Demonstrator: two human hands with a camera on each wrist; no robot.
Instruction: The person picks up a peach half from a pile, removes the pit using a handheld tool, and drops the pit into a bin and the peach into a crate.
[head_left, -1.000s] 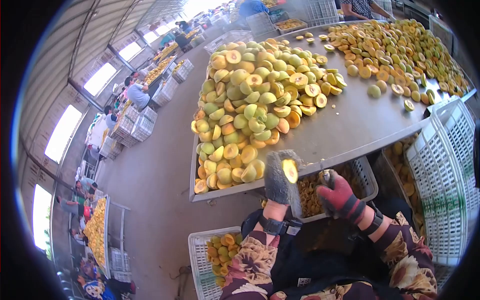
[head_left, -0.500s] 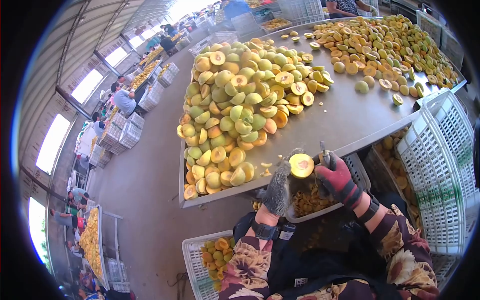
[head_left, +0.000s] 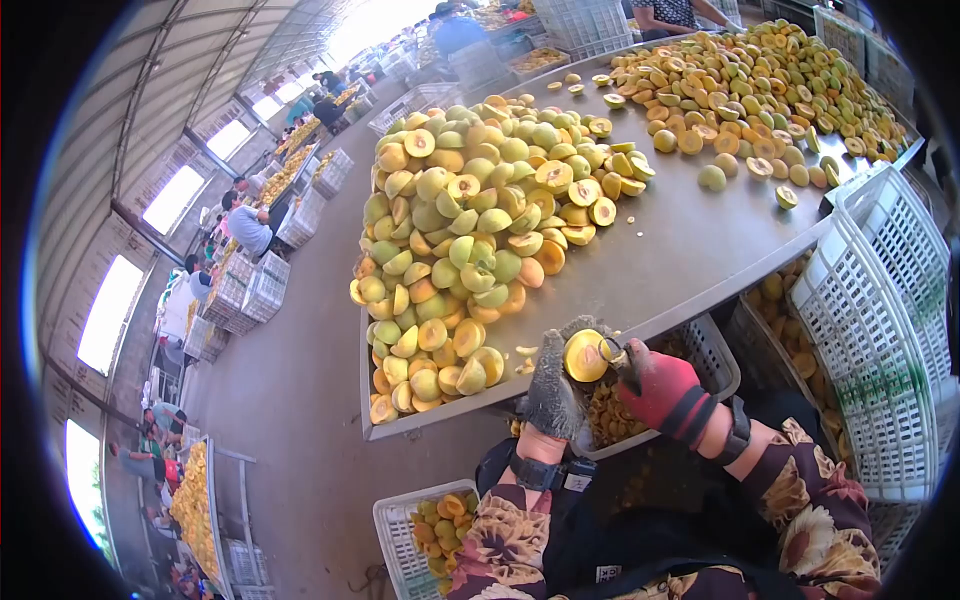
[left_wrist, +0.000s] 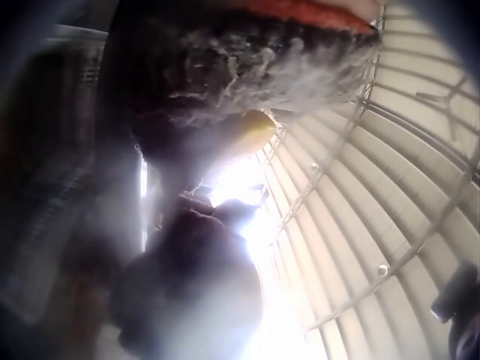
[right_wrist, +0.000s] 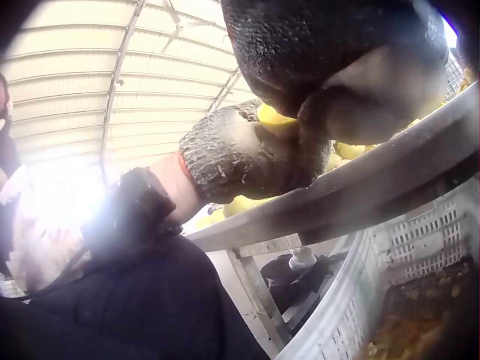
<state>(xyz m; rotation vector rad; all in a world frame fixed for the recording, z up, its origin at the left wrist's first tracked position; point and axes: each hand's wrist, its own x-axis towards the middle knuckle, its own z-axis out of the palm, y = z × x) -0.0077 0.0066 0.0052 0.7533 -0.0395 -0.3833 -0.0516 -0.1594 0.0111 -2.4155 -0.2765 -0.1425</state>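
A halved yellow peach [head_left: 581, 358] rests in my left hand [head_left: 553, 396], which wears a dark grey, residue-covered glove and grips it cut face up. My right hand [head_left: 660, 390], in a red and black glove, holds a small metal loop-ended pitting tool [head_left: 609, 349], its loop at the right side of the cut face. Both hands are over the table's near edge. In the left wrist view, a sliver of the peach half [left_wrist: 257, 132] shows below the glove; in the right wrist view, the gloves hide most of it.
Peach halves [head_left: 470, 220] are heaped on the metal table [head_left: 690, 250], with another pile [head_left: 770, 90] at far right. Below the hands sits a bin of scraps [head_left: 725, 365]. White crates [head_left: 880, 330] stand at right; a crate of halves [head_left: 395, 545] is lower left.
My left hand has turned the peach half's cut face upward. The right hand has moved left and tipped the tool from upright onto the fruit's face. The head view has shifted slightly.
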